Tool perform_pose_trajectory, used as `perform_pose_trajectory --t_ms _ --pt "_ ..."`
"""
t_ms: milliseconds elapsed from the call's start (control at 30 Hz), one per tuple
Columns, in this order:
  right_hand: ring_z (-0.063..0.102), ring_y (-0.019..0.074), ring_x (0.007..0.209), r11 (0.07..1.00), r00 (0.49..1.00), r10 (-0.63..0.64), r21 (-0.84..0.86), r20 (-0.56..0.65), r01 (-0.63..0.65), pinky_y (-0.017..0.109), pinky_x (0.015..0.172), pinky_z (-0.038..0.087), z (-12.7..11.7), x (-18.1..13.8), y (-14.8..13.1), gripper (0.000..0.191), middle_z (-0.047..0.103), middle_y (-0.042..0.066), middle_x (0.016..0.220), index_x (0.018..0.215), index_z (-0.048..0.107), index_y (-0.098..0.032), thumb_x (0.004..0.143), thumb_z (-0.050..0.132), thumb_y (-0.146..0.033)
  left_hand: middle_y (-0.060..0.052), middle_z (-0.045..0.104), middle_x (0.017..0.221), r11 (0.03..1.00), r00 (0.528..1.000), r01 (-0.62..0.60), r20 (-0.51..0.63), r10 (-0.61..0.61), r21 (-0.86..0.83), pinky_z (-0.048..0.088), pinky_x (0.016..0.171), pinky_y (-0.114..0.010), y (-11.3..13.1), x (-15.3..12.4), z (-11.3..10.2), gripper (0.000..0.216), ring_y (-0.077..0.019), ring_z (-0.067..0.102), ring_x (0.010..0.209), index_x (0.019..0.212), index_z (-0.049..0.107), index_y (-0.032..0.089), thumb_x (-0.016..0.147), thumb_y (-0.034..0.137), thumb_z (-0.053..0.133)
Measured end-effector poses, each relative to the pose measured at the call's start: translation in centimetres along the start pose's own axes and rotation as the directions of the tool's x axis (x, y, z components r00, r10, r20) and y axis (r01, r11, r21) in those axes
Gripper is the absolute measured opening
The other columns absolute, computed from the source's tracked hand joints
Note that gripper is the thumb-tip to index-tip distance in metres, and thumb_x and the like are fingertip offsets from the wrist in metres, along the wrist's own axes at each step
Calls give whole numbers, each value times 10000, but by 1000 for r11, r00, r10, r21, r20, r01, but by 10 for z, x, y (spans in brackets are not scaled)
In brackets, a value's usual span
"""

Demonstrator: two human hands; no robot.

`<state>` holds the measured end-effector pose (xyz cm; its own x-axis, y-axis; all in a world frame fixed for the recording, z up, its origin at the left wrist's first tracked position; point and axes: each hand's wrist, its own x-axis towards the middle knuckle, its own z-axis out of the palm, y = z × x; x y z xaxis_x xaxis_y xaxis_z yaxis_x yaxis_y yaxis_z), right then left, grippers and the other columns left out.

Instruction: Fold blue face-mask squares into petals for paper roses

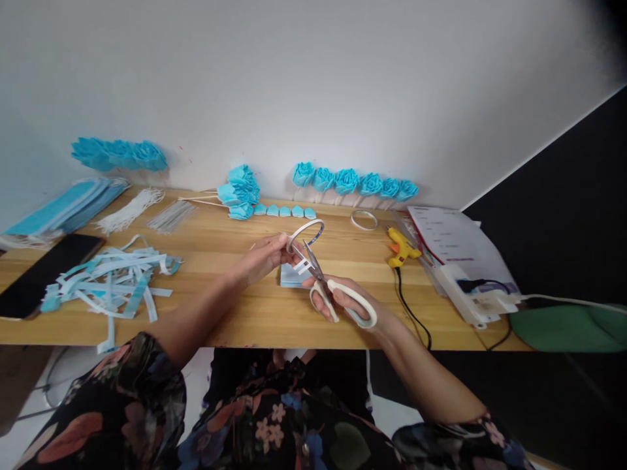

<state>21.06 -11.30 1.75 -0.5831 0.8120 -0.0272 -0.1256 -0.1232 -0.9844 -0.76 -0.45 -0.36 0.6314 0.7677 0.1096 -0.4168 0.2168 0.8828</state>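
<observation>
At the wooden table (235,329), the left hand (268,256) pinches a narrow tape roll (308,224) between thumb and fingers. The right hand (353,297) is closed around the scissors (317,266), its digits through the white handle loops. The blades lie across the roll's near side, beside a short white strip (304,267); contact between blade and strip cannot be confirmed. A light blue folded stack (289,279) lies directly beneath. Hazards, as judged: a blade closing off line could nick the left fingertips, which sit close to the blades; a slack strip could fold between the blades or stick to itself; a low tip could mark the stack. To the right, the black cord (409,303) of the yellow glue gun (404,249) hangs over the front edge, where a snagging forearm could drag the gun. A power strip (458,294) and printed sheets (453,235) lie beyond. On the left are a phone (53,274), a heap of cut strips (122,274) and stacked face masks (73,205). Blue flowers (347,181) line the pale wall (294,78); a dark panel (582,196) bounds the right side.
</observation>
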Motion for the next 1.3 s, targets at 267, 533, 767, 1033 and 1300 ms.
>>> perform_pose_trajectory --t_ms 267,533,767,1033,1300 --pt "480 83 559 993 999 -30 114 -18 31 207 463 380 1 10 2 521 562 5 773 1201 644 -147 909 611 -577 -89 689 830 999 998 2 55 -5 51 507 731 -305 2 -2 2 509 -168 643 748 886 712 92 791 591 748" --pt "462 83 535 987 998 -19 161 -53 27 205 432 376 5 15 1 525 554 -5 727 1150 664 -140 876 649 -587 -82 685 825 997 997 28 71 -34 70 512 750 -305 5 -4 5 489 -161 637 747 870 707 105 748 570 795" --pt "356 56 428 978 998 -11 206 -65 25 187 373 312 6 12 3 510 483 -46 597 1103 688 -126 902 614 -589 -89 692 802 998 995 29 90 -34 53 518 757 -309 3 -4 5 465 -164 650 747 845 726 97 747 544 809" --pt "289 34 423 950 997 8 313 -78 17 168 348 287 2 9 3 532 475 -53 612 1093 708 -132 861 660 -609 -133 719 915 998 988 60 144 -60 -1 515 858 -363 6 -5 6 336 -224 684 864 950 745 82 805 385 766" --pt "302 29 422 960 993 43 281 -108 -11 170 347 291 7 10 4 539 484 -47 621 1035 712 -113 833 691 -612 -52 651 684 957 997 -15 77 -8 291 437 606 -246 9 -8 9 347 -123 571 610 891 742 111 908 445 649"
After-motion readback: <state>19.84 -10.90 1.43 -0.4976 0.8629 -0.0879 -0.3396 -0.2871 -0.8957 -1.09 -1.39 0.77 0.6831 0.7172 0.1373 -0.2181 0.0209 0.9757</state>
